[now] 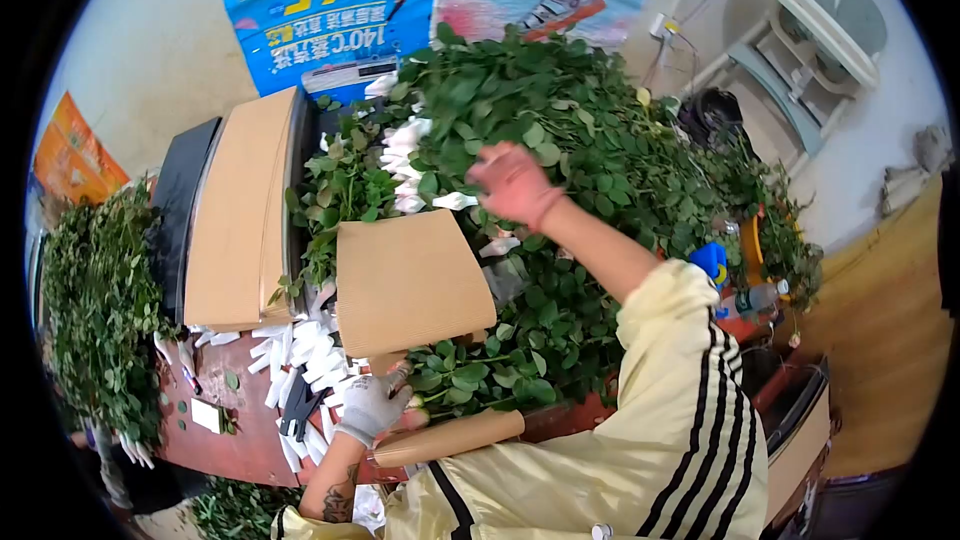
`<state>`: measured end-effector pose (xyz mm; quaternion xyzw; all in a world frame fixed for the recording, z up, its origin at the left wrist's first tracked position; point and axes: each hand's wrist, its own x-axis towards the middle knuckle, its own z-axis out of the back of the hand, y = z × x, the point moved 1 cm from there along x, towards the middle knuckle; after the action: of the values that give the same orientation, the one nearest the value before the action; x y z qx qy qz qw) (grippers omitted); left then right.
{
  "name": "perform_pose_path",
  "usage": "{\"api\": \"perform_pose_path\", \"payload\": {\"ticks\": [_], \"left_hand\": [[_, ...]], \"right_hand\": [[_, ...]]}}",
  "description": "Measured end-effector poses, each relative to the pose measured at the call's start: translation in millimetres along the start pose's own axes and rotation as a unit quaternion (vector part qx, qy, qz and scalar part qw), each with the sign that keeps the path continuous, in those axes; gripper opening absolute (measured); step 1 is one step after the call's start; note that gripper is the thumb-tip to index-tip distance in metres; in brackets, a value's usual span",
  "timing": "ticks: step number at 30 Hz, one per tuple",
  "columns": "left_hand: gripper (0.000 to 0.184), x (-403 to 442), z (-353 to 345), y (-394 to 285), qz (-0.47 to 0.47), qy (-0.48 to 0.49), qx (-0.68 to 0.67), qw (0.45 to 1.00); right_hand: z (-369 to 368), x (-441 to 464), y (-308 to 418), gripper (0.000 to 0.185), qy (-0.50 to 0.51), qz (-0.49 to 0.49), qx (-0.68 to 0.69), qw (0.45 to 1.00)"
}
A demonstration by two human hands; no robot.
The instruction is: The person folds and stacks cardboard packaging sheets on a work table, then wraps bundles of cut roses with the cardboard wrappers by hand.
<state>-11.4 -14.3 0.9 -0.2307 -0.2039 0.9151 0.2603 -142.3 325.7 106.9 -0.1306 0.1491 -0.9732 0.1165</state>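
My left hand (372,406), in a pale grey glove, rests low at the table's front, by the lower edge of a corrugated cardboard sheet (415,280). Its fingers look curled, and what lies in them is hidden. A pinkish flower head (412,420) and leafy stems (470,372) are right beside it. My right hand (515,187), in a reddish glove, is over the big pile of green leafy stems (590,130). Motion blurs its fingers, and I see nothing certain in them. White-wrapped flower heads (403,155) line the pile's left side.
Many white paper or foam sleeves (312,352) lie left of my left hand. Tall cardboard sheets (240,210) stand at the left, with more leafy stems (100,300) beyond. A rolled cardboard piece (450,437) lies near my body. A plastic bottle (755,298) is at the right.
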Motion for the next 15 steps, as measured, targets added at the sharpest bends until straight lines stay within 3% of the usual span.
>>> {"api": "perform_pose_path", "payload": {"ticks": [3, 6, 10, 13, 15], "left_hand": [[0.040, -2, -3, 4, -0.027, -0.023, 0.009, 0.999], [0.041, 3, -7, 8, -0.047, -0.027, 0.019, 0.998], [0.045, 1, -9, 9, -0.029, -0.019, 0.001, 0.999], [0.046, 4, -11, 11, -0.037, -0.011, 0.004, 0.999], [0.046, 5, -10, 14, -0.034, -0.014, 0.005, 0.999]], "right_hand": [[-74, -11, 16, 0.018, 0.131, 0.011, -0.067, 0.989], [-88, -19, 18, 0.023, 0.211, -0.012, -0.103, 0.972], [-121, -23, 30, 0.029, 0.129, -0.053, -0.113, 0.984], [-123, -32, 27, 0.027, 0.165, -0.023, -0.155, 0.974], [-148, -32, 24, 0.016, 0.087, 0.027, -0.105, 0.990]]}}
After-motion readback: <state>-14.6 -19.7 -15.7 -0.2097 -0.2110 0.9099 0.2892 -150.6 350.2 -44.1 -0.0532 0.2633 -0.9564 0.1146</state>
